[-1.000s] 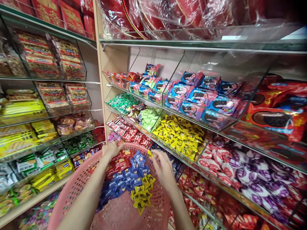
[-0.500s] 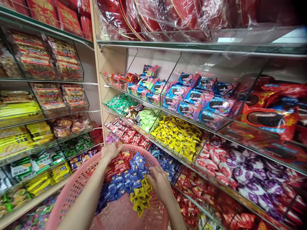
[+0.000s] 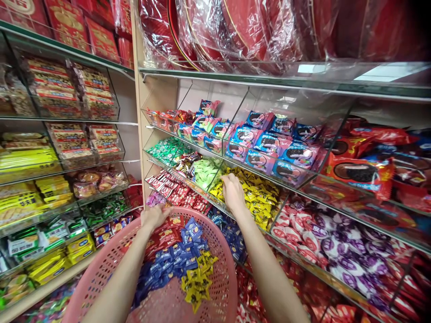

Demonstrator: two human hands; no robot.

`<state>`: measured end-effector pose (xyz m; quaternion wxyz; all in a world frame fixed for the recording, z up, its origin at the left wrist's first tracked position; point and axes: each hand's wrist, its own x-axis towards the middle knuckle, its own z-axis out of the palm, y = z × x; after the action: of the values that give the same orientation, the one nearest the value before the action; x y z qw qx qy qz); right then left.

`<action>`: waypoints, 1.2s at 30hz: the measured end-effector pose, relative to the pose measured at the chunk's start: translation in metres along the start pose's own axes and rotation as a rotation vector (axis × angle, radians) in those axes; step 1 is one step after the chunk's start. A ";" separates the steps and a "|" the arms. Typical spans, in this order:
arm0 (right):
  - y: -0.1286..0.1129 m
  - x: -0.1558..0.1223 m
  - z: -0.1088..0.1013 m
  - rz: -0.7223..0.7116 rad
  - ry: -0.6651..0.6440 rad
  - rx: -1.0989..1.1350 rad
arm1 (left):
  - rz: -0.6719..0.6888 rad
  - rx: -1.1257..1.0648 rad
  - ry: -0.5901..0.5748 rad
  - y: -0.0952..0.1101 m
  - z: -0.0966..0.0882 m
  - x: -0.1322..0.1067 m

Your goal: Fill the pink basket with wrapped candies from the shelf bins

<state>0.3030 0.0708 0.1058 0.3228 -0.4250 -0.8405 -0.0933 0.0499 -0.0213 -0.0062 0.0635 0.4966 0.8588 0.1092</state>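
Observation:
My left hand (image 3: 154,218) is closed over the far rim of a round pink plastic basket (image 3: 225,244), which tilts toward me. Inside the basket lie red-wrapped candies (image 3: 160,240), a band of blue-wrapped candies (image 3: 171,260) and a small heap of yellow-wrapped candies (image 3: 197,281). My right hand (image 3: 233,192) is over the front left part of a clear bin filled with yellow-wrapped candies (image 3: 261,199). Its fingers are slightly bent and apart, and no candy shows in them. The undersides of those fingers are hidden from view.
Pale green candies (image 3: 206,172) fill the bin left of the yellow ones; red-white and purple-white candies (image 3: 340,251) lie to the right. Packaged cookies (image 3: 269,141) sit on the clear shelf above. Another stocked shelf (image 3: 65,141) stands at left. Clear bin edges and dividers surround the right hand.
My right hand has moved up and away from the basket's yellow candies to the yellow candy bin. The left hand keeps its hold on the rim. The view has shifted slightly.

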 end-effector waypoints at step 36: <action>-0.015 -0.059 -0.024 -0.062 0.188 0.292 | -0.015 0.041 0.004 -0.009 -0.002 0.005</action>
<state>0.3279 0.0129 0.0896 0.4552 -0.3369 -0.8239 -0.0196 0.0395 -0.0214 -0.0063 0.0522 0.4913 0.8645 0.0923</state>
